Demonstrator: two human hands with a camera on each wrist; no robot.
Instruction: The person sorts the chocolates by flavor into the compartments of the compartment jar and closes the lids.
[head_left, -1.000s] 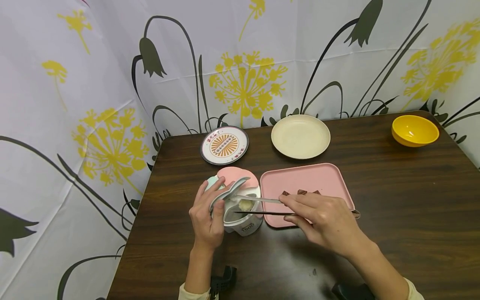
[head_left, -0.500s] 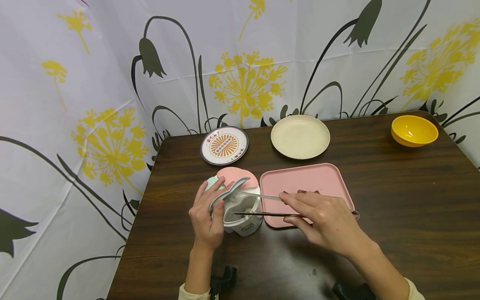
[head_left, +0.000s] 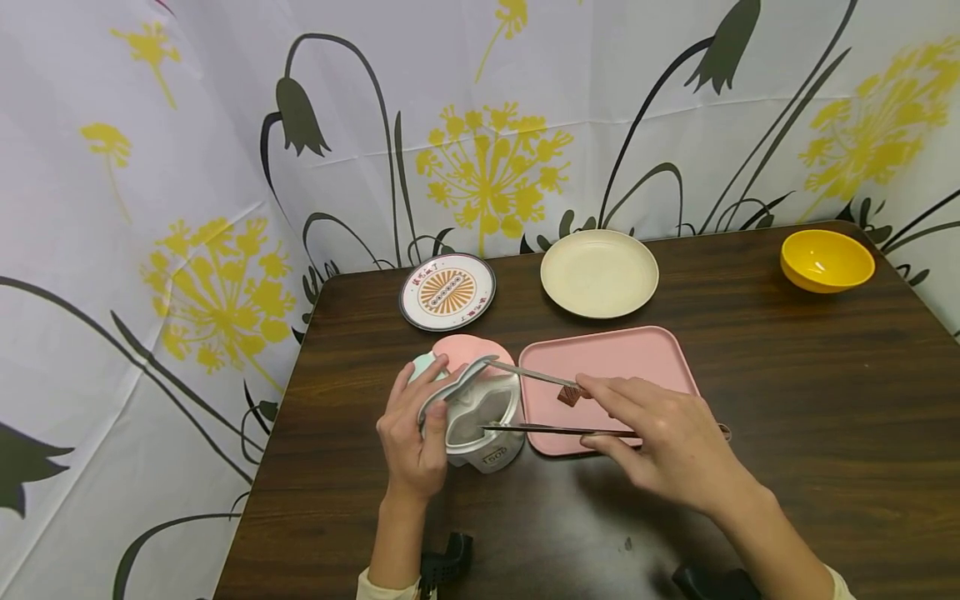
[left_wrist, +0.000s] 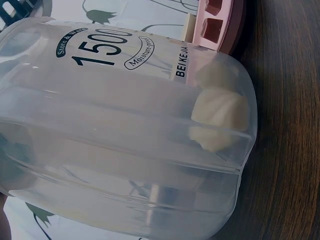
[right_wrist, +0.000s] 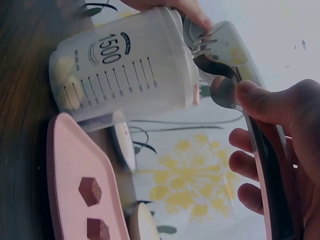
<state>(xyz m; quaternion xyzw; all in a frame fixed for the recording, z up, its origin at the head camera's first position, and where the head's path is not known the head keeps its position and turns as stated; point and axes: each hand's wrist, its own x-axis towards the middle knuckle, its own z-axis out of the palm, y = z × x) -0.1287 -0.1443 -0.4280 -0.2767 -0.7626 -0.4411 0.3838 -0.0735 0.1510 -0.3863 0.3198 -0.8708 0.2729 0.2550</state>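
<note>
In the head view my left hand (head_left: pixel 411 437) pinches the raised grey flap (head_left: pixel 467 375) of a clear plastic storage jar (head_left: pixel 489 458), thumb on the inner side and fingers behind. My right hand (head_left: pixel 667 437) holds metal tongs (head_left: pixel 551 429) between thumb and fingers. The arms of the tongs stand spread, with their tips over the jar's opening. One tip looks fork-like and the other rounded, in the right wrist view. Nothing shows between them. Pale cream pieces (left_wrist: pixel 220 112) lie at the jar's bottom, seen through its wall in both wrist views.
Right of the jar, a pink tray (head_left: pixel 600 354) carries brown cubes (right_wrist: pixel 90 191), partly hidden by my right hand. Behind stand a patterned plate (head_left: pixel 448 292) and a cream plate (head_left: pixel 600 273). A yellow bowl (head_left: pixel 827 261) is at the back right. A patterned cloth hangs behind the table.
A cream piece between the tongs' tips has dropped into the jar. The tongs' arms have spread wider, and my right hand has shifted slightly right. My left hand stays on the flap.
</note>
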